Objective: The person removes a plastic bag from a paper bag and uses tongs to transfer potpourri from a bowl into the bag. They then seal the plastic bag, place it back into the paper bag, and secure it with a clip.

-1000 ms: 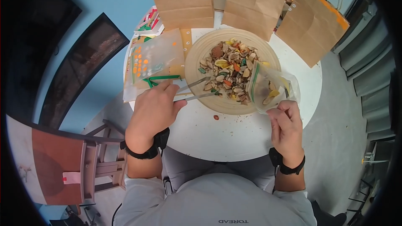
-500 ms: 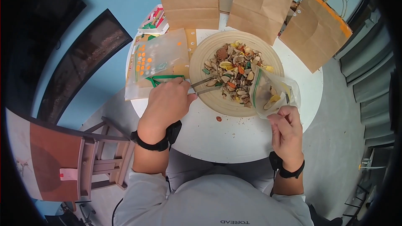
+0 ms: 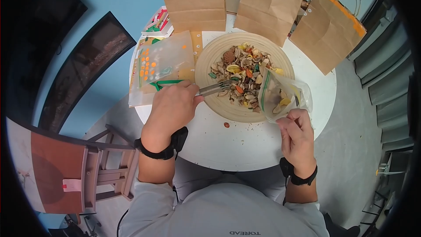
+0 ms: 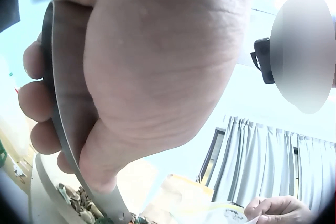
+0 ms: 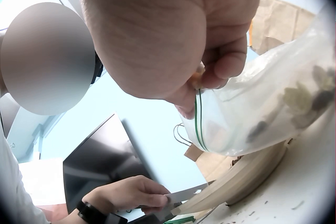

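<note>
My left hand (image 3: 173,107) grips metal tongs (image 3: 210,89), fingers on one arm and thumb on the other in the left wrist view. Their tips reach into the left side of a heap of dried potpourri (image 3: 245,72) on a round wooden plate (image 3: 206,55). With thumb and fingers, my right hand (image 3: 299,138) pinches the rim of a clear zip bag (image 3: 298,88) with a green seal line. The bag leans over the plate's right edge, its mouth towards the heap. A few dried pieces (image 5: 299,98) lie inside it.
Brown paper bags (image 3: 193,6) stand along the table's back. A plastic sheet with orange dots (image 3: 153,61) and a green strip (image 3: 169,82) lie on the left, near a box of small items (image 3: 158,26). One reddish piece (image 3: 226,125) and crumbs lie before the plate.
My left hand has moved right and a little forward, and the tongs' arms, spread apart before, have come close together at the heap. The right hand still holds the bag in nearly the same place.
</note>
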`<move>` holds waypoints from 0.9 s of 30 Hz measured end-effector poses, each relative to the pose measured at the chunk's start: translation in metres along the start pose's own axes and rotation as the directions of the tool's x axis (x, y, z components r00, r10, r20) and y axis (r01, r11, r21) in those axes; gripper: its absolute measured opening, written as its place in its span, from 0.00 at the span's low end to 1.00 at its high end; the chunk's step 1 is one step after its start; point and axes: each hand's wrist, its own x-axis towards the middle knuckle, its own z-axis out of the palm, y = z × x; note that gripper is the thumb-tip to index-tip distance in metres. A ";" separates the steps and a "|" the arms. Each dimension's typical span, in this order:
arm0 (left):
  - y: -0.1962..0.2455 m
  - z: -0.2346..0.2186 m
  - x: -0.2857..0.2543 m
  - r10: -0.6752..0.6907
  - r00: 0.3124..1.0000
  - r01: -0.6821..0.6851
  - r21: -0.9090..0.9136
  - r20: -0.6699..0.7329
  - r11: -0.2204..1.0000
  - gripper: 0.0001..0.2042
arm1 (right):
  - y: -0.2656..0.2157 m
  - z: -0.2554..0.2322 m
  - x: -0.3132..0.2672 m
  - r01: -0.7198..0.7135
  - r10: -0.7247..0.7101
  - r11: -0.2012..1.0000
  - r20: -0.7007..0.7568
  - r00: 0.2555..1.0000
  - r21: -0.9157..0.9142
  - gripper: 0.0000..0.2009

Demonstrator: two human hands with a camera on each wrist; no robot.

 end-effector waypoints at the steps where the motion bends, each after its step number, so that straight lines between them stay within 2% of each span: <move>1: 0.001 -0.003 0.001 0.007 1.000 -0.006 0.004 -0.017 1.000 0.09 | 0.000 0.000 0.000 -0.003 0.003 1.000 0.000 1.000 0.000 0.12; 7: 0.029 -0.020 0.016 0.055 0.998 -0.058 -0.064 -0.037 0.996 0.09 | 0.002 0.000 0.001 0.017 -0.017 1.000 -0.006 1.000 -0.001 0.11; 13: 0.074 -0.007 0.026 0.253 0.964 -0.264 -0.240 -0.079 0.934 0.13 | 0.000 -0.001 0.000 0.014 -0.014 1.000 0.005 1.000 -0.018 0.10; 16: 0.061 -0.012 0.020 0.162 0.984 -0.173 -0.201 -0.067 0.964 0.16 | 0.003 -0.006 0.000 0.015 -0.015 1.000 0.000 1.000 -0.020 0.10; 20: 0.019 -0.019 0.001 -0.042 0.996 0.042 0.000 0.083 0.999 0.15 | 0.004 -0.007 -0.004 -0.002 0.002 1.000 -0.004 1.000 -0.003 0.11; 23: 0.010 -0.020 -0.008 -0.084 0.991 0.077 0.076 0.102 0.994 0.14 | 0.005 -0.002 -0.004 -0.001 0.001 1.000 -0.001 1.000 0.011 0.12; 27: 0.008 -0.013 -0.008 -0.105 0.986 0.097 0.067 0.133 0.993 0.13 | 0.004 0.000 -0.004 -0.003 0.003 1.000 0.014 1.000 0.018 0.12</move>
